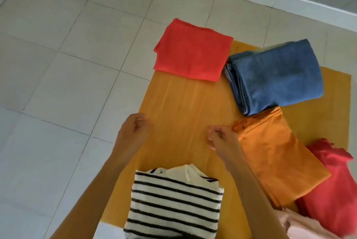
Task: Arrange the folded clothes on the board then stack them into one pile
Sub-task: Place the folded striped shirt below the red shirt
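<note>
both hands are held over the board with fingers curled, seemingly on nothing, while the soft, limp striped top nearest is best lifted from beneath both side folds.

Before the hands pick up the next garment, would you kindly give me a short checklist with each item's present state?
1. Left hand holds nothing: ok, fingers curled.
2. Right hand free: cannot tell; it is beside the orange garment, contact unclear.
3. Bare space in the middle of the board: ok.
4. Red shirt wholly on board: not ok, it overhangs the far corner.
5. Jeans folded: ok.
6. Striped shirt folded, near edge: ok.
</note>
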A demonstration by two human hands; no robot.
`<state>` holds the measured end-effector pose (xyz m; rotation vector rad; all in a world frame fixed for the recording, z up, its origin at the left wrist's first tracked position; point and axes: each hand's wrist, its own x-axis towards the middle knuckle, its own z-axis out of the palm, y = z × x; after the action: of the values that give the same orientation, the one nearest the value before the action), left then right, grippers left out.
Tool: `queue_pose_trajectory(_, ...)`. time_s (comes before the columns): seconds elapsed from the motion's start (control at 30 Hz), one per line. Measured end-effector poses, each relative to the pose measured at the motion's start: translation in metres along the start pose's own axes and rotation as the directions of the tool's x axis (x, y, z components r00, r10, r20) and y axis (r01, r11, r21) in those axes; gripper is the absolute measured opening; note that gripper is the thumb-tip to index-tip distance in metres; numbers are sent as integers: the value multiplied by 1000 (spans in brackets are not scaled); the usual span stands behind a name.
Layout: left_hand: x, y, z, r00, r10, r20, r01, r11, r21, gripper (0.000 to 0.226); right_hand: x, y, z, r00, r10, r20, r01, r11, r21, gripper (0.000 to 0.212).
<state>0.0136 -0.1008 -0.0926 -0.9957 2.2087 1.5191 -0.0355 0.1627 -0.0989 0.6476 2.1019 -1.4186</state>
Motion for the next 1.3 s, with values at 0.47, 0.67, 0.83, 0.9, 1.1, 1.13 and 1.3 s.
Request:
queue_pose_trajectory(0.47,-158,-97,40,954,-250,-169,275,951,145,78,-106,99,-49,988,129,86,-87,921,-381,65)
queue_pose_trajectory(0.67,-161,-95,51,956,-281,-89,286,957,45,85,-140,147,-39,954,229,194,-158,933,-322,46)
queue_pose_trajectory(0.83,-145,-72,47,991,-131,16,131,991,-10,69,-132,119,-34,941,158,299,-123,983,-134,53)
queue_pose_trajectory(0.9,-129,-58,43,996,-88,0,88,996,-4,69,-121,99,-32,956,66,285,-45,996,-80,45)
queue_pose_trajectory(1.1,-57,7,19,997,77,-27,-78,996,-46,65,-59,25,-14,974,-164,158,142,980,137,32)
queue_pose_trajectory(1.13,-41,19,15,995,95,-42,-96,995,-36,64,-46,12,-11,973,-191,127,172,975,143,32)
queue_pose_trajectory(1.3,32,60,13,985,154,-80,-152,988,25,61,8,-39,7,974,-224,41,217,968,125,44)
